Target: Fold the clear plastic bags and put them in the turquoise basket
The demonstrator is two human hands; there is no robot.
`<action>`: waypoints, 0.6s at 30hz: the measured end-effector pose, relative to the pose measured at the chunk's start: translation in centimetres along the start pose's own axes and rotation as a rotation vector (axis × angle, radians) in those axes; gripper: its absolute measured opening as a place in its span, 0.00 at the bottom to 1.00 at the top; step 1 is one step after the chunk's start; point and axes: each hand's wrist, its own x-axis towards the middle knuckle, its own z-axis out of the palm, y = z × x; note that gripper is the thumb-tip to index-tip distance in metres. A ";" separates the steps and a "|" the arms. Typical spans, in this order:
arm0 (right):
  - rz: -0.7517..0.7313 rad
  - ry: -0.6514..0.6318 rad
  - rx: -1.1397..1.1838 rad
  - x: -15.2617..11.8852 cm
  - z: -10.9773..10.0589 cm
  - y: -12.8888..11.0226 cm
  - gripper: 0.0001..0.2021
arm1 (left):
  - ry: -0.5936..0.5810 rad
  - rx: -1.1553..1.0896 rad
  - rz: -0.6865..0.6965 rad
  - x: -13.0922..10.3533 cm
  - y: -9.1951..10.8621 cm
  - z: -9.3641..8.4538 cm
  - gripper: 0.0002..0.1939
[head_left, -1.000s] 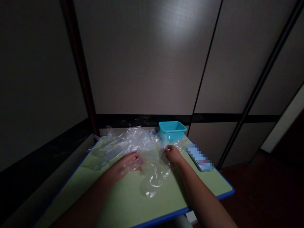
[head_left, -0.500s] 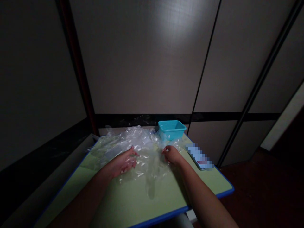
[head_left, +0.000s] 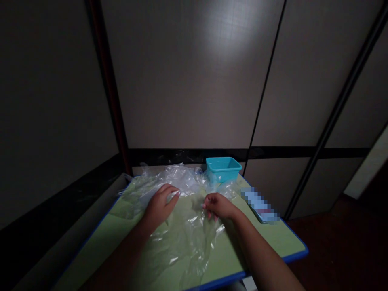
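Observation:
A clear plastic bag (head_left: 194, 242) spreads from my right hand down toward the near edge of the table. My right hand (head_left: 220, 207) pinches its upper part between thumb and fingertips. Over on the left, my left hand (head_left: 161, 205) is curved above the plastic, with a gap between thumb and forefinger. Behind it lies a crumpled heap of clear plastic bags (head_left: 180, 174), wrinkled and shiny. The bag's exact outline is hard to make out against the heap.
A turquoise plastic basket (head_left: 224, 174) stands at the back of the light green table (head_left: 224, 258), which has a blue edge. At the right lies a phone-like flat object (head_left: 260, 205), its surface blurred out. Cabinet panels (head_left: 188, 81) rise directly behind the table.
My left hand has turned and lifted, its thumb and forefinger now apart. The clear bag has spread lower toward the near edge. My right hand keeps its pinch. The whole view has shifted slightly.

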 end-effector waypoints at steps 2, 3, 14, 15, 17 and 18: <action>0.025 -0.021 -0.117 -0.1 0.1 0.0 0.06 | -0.268 0.099 0.044 -0.8 0.3 0.4 0.16; 0.050 0.020 -0.228 -0.1 0.1 0.0 0.06 | -0.387 0.180 0.073 -1.2 0.4 0.7 0.21; 0.199 0.189 -0.598 0.1 -1.0 0.5 0.13 | -0.737 0.323 0.098 -3.8 2.5 2.8 0.31; 0.195 0.128 -0.554 0.1 -0.8 0.5 0.13 | -0.745 0.310 0.096 -3.9 2.7 3.0 0.31; 0.201 0.042 -0.473 0.0 -0.7 0.5 0.15 | -0.768 0.317 0.089 -4.0 2.7 3.2 0.33; 0.209 0.055 -0.470 0.0 -0.7 0.5 0.16 | -0.781 0.342 0.084 -4.1 2.7 3.4 0.34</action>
